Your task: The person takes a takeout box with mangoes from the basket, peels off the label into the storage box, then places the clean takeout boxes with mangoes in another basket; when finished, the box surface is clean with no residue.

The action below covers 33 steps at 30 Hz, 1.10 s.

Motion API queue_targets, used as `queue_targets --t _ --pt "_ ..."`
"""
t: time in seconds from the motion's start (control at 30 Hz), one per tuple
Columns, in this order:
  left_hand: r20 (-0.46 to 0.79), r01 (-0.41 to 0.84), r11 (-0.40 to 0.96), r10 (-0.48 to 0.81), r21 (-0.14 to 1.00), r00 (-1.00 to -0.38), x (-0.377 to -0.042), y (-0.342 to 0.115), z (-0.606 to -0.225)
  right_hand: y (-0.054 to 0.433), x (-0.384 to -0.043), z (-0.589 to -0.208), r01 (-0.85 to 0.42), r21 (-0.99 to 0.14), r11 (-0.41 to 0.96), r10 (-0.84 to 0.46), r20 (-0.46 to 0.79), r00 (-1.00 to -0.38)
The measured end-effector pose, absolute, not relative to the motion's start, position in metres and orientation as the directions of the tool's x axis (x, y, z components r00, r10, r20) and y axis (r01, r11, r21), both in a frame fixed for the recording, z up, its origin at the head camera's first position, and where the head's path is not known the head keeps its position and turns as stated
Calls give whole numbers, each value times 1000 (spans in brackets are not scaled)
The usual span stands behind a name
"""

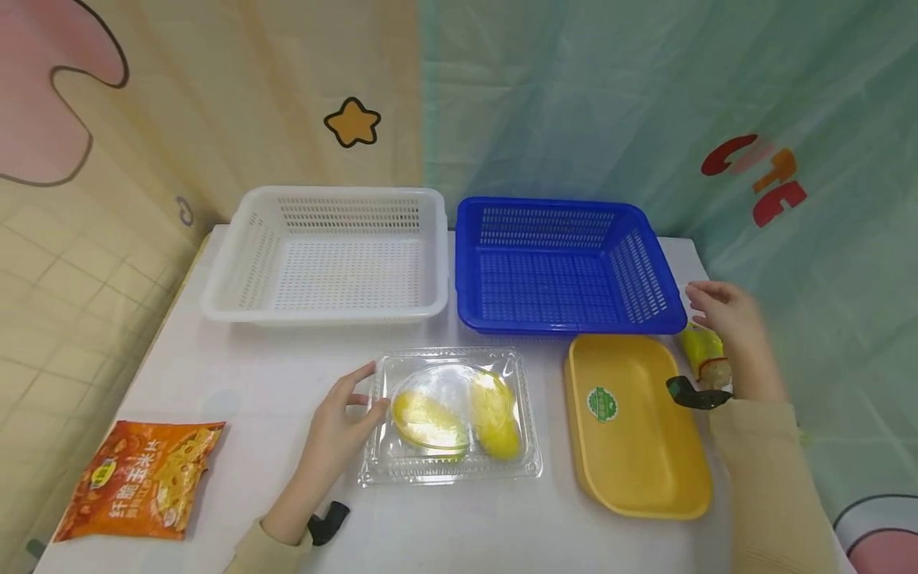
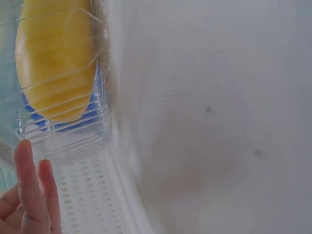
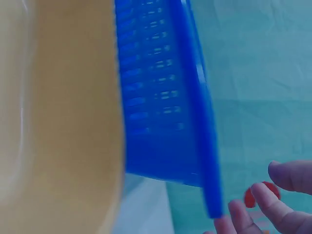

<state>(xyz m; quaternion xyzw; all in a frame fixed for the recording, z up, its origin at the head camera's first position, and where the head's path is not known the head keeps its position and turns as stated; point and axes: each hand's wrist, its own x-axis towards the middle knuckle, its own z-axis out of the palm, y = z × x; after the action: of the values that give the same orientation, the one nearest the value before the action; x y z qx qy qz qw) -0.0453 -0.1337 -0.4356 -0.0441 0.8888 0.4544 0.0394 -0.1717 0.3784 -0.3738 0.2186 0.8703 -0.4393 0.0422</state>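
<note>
A clear plastic clamshell box (image 1: 450,470) holds two yellow mangoes (image 1: 430,422), one beside the other. At the box's left edge is my left hand (image 1: 344,422), its thumb and fingers spread along the side. The left wrist view shows straight fingers (image 2: 30,185) right at the ribbed end of the box, with one mango (image 2: 56,58) inside. My right hand (image 1: 727,311) hovers by the right rim of the blue basket (image 1: 566,328), holding nothing. Its fingers are loosely bent in the right wrist view. Below that hand lies a yellow packet (image 1: 703,347), partly hidden by the forearm.
A white basket (image 1: 326,311) stands at the back left, beside the blue one. The yellow tray (image 1: 638,446) with a green sticker lies in front of the blue basket. An orange snack bag (image 1: 139,478) rests at the table's left. Curtains hang behind.
</note>
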Motion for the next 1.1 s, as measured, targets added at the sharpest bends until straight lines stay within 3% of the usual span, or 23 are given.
queue_targets --t 0.4,0.7,0.87,1.1 --pt "-133 -141 499 -52 855 -990 -47 -140 -429 378 -197 -398 518 -775 361 327 -415 -849" --pt "-5 1 391 14 921 -1000 -54 -144 -393 377 -196 -396 529 -796 293 308 -446 -841" --pt "98 108 325 48 939 -994 -89 -132 -361 375 -197 -394 541 -788 294 344 -441 -829" --pt "146 150 281 33 948 -989 -169 -94 -328 368 -201 -399 563 -773 291 411 -431 -803"
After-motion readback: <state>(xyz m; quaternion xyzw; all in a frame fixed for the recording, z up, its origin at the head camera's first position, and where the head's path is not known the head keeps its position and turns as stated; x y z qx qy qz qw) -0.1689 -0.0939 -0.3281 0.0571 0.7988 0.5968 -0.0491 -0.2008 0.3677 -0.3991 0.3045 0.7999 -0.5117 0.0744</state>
